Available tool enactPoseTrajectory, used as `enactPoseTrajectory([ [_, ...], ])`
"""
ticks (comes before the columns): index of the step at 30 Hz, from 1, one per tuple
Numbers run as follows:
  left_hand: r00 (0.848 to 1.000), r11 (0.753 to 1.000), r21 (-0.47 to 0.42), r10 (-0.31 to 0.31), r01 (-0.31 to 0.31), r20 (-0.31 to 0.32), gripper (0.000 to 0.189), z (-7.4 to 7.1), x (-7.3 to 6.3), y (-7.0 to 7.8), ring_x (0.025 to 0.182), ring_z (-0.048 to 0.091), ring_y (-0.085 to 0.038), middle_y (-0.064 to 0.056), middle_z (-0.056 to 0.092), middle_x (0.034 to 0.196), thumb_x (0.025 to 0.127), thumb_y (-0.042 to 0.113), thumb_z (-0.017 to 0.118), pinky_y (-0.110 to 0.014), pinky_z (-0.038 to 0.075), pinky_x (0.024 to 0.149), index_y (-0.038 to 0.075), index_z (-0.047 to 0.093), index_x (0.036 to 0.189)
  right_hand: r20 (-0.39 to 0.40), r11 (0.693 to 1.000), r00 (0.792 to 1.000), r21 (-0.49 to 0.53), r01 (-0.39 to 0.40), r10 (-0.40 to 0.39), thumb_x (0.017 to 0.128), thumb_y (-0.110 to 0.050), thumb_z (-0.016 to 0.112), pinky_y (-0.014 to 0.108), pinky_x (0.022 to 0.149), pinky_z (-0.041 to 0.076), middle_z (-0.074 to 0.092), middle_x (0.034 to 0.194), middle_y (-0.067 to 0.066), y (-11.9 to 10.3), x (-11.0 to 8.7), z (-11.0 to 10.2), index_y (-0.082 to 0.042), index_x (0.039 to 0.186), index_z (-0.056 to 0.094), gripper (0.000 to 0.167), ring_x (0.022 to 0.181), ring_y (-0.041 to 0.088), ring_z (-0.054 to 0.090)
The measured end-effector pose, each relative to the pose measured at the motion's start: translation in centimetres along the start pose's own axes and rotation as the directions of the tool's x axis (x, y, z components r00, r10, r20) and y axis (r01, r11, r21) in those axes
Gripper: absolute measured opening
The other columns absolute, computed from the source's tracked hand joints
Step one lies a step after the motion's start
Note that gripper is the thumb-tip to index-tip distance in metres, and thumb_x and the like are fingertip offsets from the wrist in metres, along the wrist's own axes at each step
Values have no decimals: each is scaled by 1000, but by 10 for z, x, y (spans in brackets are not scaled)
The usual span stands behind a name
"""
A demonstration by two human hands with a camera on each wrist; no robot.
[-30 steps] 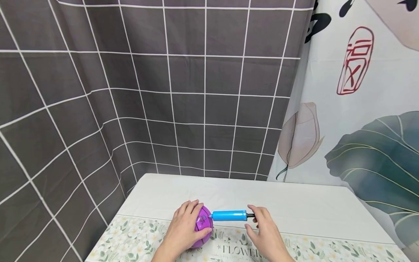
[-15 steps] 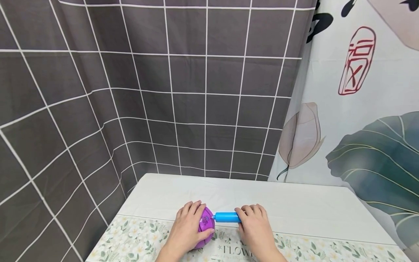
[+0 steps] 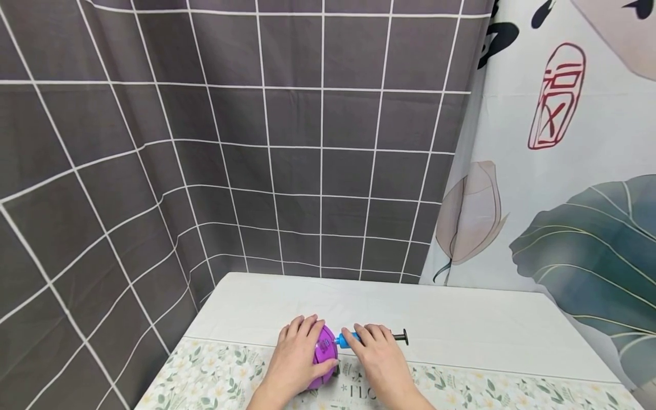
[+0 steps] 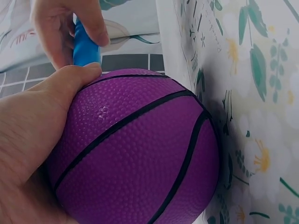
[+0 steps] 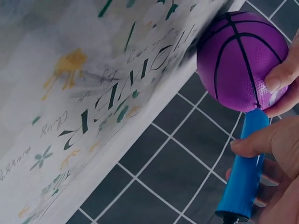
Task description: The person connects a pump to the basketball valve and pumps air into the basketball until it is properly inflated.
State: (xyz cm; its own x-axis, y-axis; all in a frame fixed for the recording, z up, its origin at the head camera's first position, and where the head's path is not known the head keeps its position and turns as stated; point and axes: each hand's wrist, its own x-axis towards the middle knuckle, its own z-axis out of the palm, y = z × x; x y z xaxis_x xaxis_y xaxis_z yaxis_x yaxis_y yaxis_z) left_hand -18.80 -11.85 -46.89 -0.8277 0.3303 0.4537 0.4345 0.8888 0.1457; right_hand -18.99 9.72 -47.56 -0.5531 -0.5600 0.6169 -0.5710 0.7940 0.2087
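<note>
A small purple basketball [image 3: 325, 348] with black seams sits on the table, pump side facing right. My left hand [image 3: 291, 360] holds it from the left, fingers over the top and thumb along the near side. A blue hand pump [image 5: 243, 172] lies level, its tip at the ball's surface. Around the pump's barrel close to the ball, my right hand [image 3: 380, 357] grips with thumb and fingers. The pump's black handle [image 3: 405, 337] sticks out to the right, past that hand. In the left wrist view, the right hand partly hides the barrel.
The table [image 3: 487, 324] carries a white cover with a flowered, lettered strip [image 3: 205, 367] along its near side. Behind it hangs a dark grid-patterned curtain [image 3: 292, 171], and a white cloth with leaf prints [image 3: 589, 250] hangs at the right.
My right hand has left the pump's black handle and moved left onto the blue barrel, nearer the ball. The handle now shows. My left hand keeps holding the ball, shifted slightly right.
</note>
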Motion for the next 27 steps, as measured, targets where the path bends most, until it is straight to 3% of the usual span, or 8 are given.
enactPoseTrajectory([
  [11, 1000, 999, -39, 13, -13, -22, 75, 6, -2, -5, 129, 51, -35, -9, 60, 137, 76, 57, 80, -58, 43, 106, 12, 63, 133, -46, 999, 999, 38, 23, -21, 67, -2, 85, 40, 95, 54, 72, 115, 2, 12, -6, 6, -20, 126, 70, 63, 102, 21, 66],
  [20, 1000, 998, -60, 28, -27, 13, 71, 2, -2, -7, 131, 50, -35, -7, 60, 138, 79, 56, 79, -59, 40, 110, 13, 63, 134, -49, 996, 997, 72, 58, -55, 60, 6, 87, 40, 97, 53, 71, 112, 0, 19, -8, 2, -19, 128, 69, 74, 100, 19, 65],
  [27, 999, 996, -87, 18, -14, 47, 68, 0, 0, -8, 131, 50, -33, -6, 60, 137, 81, 55, 77, -59, 39, 111, 15, 62, 134, -26, 996, 999, 79, 41, -39, 60, 10, 85, 38, 97, 53, 71, 111, -2, 22, -8, 1, -20, 127, 70, 75, 99, 18, 63],
])
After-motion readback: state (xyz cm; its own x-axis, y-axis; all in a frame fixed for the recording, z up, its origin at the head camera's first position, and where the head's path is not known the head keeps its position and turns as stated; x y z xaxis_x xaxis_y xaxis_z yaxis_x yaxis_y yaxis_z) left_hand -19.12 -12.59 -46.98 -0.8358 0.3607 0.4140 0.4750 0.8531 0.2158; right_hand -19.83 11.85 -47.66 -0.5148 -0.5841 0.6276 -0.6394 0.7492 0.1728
